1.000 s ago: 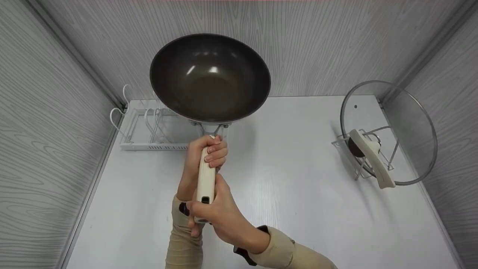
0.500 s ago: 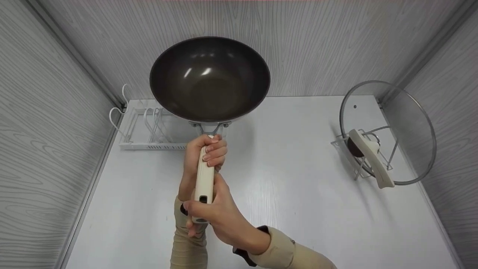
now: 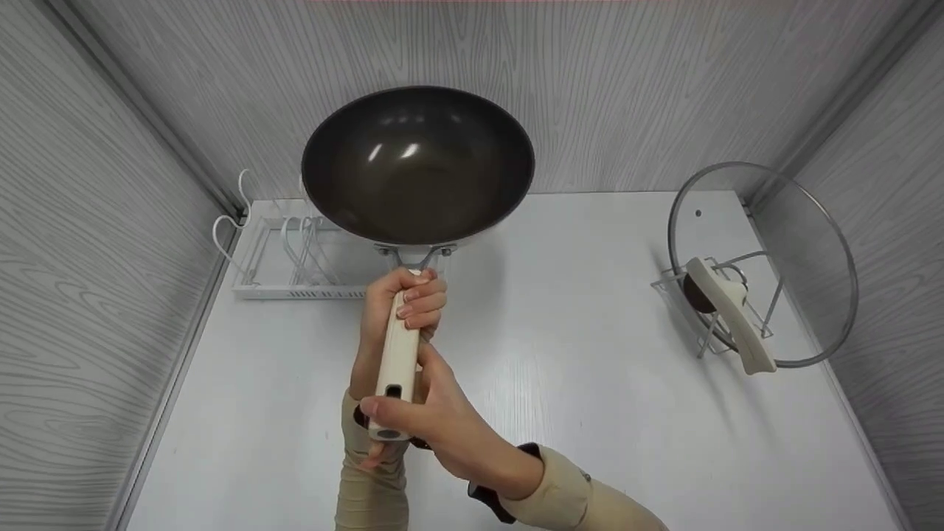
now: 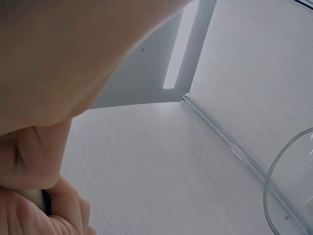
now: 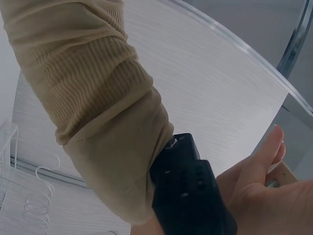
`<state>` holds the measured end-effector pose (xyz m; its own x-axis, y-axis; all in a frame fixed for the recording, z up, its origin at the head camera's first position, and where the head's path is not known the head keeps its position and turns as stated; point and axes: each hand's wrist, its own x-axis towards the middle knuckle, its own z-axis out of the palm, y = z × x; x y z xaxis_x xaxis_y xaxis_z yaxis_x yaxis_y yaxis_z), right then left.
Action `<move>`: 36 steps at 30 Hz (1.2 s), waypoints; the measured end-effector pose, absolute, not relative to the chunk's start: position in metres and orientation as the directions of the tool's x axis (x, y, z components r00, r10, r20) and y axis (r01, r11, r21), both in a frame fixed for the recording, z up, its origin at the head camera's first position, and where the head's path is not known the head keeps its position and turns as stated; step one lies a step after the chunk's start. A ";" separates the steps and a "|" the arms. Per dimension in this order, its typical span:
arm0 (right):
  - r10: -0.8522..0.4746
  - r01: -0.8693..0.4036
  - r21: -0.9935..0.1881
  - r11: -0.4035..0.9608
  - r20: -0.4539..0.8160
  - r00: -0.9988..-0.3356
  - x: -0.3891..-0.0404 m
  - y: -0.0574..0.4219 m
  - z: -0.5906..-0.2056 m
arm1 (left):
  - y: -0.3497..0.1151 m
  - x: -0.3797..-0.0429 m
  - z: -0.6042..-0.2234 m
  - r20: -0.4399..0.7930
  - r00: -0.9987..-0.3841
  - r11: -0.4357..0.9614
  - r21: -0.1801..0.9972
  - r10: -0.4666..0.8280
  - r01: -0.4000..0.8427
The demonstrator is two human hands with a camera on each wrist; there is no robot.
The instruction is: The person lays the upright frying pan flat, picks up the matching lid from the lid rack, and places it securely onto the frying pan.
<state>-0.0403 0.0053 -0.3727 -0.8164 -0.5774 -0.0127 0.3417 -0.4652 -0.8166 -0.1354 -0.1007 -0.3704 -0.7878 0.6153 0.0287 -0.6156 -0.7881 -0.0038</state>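
Note:
A dark-coated wok (image 3: 420, 169) with a cream handle (image 3: 398, 354) is held up in the head view, its inside facing me. My left hand (image 3: 404, 302) grips the handle just below the metal bracket, fingers curled around it. My right hand (image 3: 435, 417) holds the handle's end, its thumb laid across the top and fingers underneath. The right wrist view shows the right hand (image 5: 269, 205) beside the handle's squared end (image 5: 281, 174). In the left wrist view the left hand (image 4: 54, 63) fills the upper left and hides most of the handle.
Behind the wok, at the left, stands a white wire rack (image 3: 310, 293), partly covered by the pan. A glass lid (image 3: 804, 295) with a cream handle leans in a small wire stand (image 3: 712, 343) at the right. Grey wood-grain walls (image 3: 590, 96) enclose the white table (image 3: 590, 413).
The wok's far rim has come lower in the head view, and the handle's end has shifted a little left. Both hands keep their grip. Rack and lid stay put.

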 end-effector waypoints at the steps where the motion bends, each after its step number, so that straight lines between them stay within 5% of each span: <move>1: -0.581 0.335 -0.826 -0.453 -0.011 -0.814 -0.041 0.006 -0.373 | -0.101 -0.135 -0.370 0.035 -0.784 -0.785 -0.007 0.619 -0.620; 12: -0.691 0.248 -0.930 -0.273 0.010 -0.723 -0.052 0.024 -0.371 | -0.108 -0.136 -0.371 0.105 -0.746 -0.750 0.001 0.658 -0.661; 18: -0.665 -0.118 -0.980 -0.157 0.194 -0.721 -0.065 0.042 -0.367 | -0.113 -0.137 -0.370 0.110 -0.722 -0.724 -0.029 0.683 -0.690; 25: -0.504 -0.543 -0.839 -0.029 0.482 -0.717 -0.095 0.065 -0.359 | -0.116 -0.135 -0.371 0.109 -0.711 -0.710 -0.053 0.695 -0.702; 36: -0.387 -0.776 -0.607 0.169 0.684 -0.619 -0.151 0.104 -0.343 | -0.116 -0.135 -0.374 0.189 -0.661 -0.666 -0.048 0.726 -0.745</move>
